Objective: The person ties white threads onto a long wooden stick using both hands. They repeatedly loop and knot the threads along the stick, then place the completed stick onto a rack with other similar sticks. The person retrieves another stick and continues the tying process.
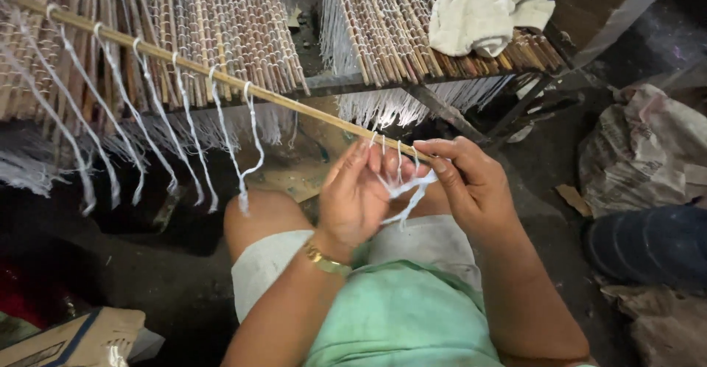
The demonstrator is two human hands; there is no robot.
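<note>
Two hands are being kept busy: string point(407, 190) is being pinched by the right hand point(471, 183) and left hand point(353, 197), so the stick point(221, 78) should be kept steady, loops snug probably.

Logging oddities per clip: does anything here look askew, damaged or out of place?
Only a crumpled white cloth dumped on the right rack of sticks. The stick slants, but both hands, left hand and right hand, hold its end, working white string.

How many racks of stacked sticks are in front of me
2: one rack of stacked sticks at upper left, the other at upper centre with a white cloth on it. More may lie outside the view.
</note>
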